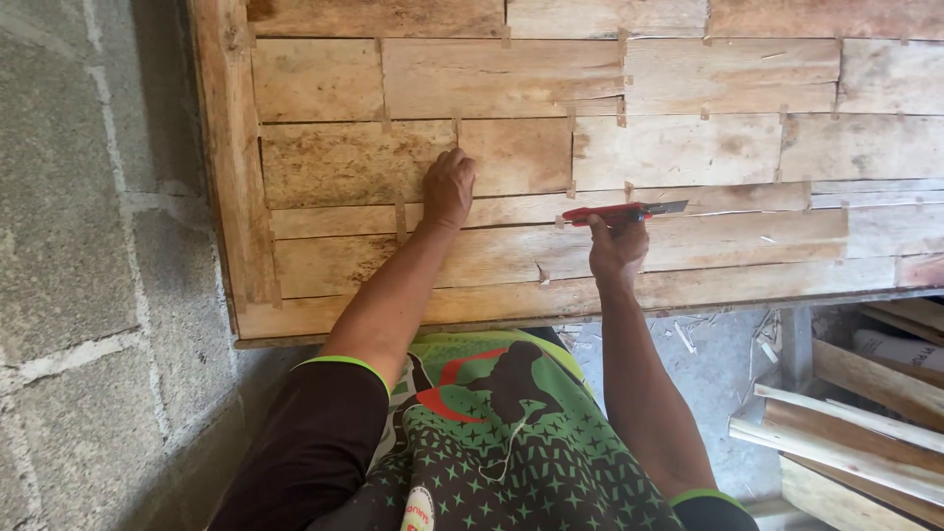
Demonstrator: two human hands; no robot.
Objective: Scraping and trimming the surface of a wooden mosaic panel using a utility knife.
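Woven wooden panel (688,147), made of flat pale strips interlaced over and under, leans against a grey block wall (79,246) and fills the upper view. Left hand (448,187) lies spread and flat on a wide strip, gripping nothing. Right hand (618,246) is closed around a red utility knife (621,211), blade level along a seam. Firm pressure and shallow, steady strokes away from the fingers suit this best.

Open room lies right of the wooden panel (688,147); a block wall (88,246) closes its left.
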